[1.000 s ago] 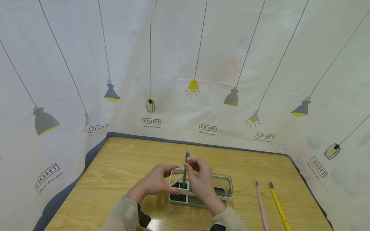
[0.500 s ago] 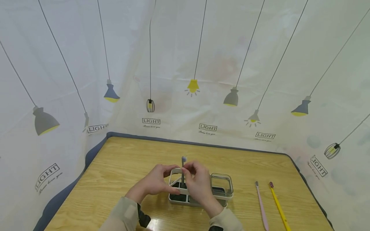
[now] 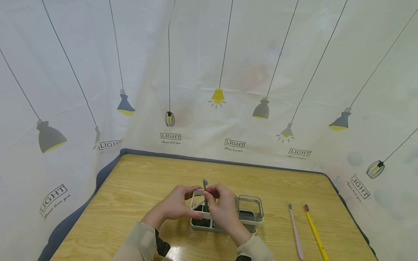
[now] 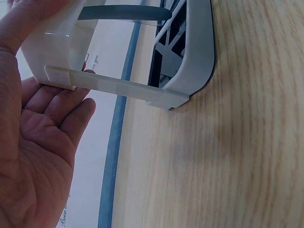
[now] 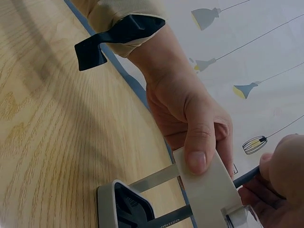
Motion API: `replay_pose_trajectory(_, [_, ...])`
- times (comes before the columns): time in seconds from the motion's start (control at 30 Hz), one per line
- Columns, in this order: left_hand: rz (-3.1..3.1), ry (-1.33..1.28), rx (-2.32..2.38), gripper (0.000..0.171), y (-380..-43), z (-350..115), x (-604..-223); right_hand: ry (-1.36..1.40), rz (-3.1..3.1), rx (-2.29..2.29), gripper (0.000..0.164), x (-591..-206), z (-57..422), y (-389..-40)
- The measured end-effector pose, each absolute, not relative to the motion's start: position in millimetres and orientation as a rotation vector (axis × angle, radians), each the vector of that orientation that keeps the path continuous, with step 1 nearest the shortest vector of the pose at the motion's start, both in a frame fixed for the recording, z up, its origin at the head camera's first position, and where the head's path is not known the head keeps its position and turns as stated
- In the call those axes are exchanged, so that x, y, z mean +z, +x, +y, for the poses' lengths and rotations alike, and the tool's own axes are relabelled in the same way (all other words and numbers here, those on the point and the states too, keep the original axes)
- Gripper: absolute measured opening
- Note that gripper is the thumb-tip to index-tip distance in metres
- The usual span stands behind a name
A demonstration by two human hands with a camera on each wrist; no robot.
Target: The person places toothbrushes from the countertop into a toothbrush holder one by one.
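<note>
— Your left hand grips the rack's left end; why?
— Presumably steadying it: your right hand pinches the grey toothbrush, upright inside the rack's left part.

The holder looks like smooth, pale plastic, its base nearly matt; its cup is clear and glossy. The gray brush has a smooth, matt plastic handle, and the yellow brush and pink brush look like smooth plastic too. The table shows wood grain with a soft sheen. The backdrop is thin, creased and faintly shiny; the sleeve is matt cloth.
</note>
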State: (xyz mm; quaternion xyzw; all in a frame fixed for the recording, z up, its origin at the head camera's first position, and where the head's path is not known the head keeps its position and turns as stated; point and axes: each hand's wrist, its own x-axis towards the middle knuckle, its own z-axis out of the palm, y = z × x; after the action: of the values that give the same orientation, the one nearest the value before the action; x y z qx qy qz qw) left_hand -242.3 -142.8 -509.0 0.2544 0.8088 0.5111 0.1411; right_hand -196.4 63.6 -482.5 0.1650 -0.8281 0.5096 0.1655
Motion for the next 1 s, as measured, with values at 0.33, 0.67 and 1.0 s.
replay_pose_trajectory(0.33, [2.358,0.758,1.441,0.091,-244,-139,-510,0.463,-2.44,1.438,0.004,-480,68,-196])
replay_pose_trajectory(0.67, [2.351,0.735,1.446,0.095,-244,-138,-510,0.456,-2.493,1.482,0.008,-472,80,-192])
replay_pose_trajectory(1.0, [2.381,0.718,1.43,0.102,-242,-142,-508,0.448,-2.439,1.433,0.009,-452,109,-189])
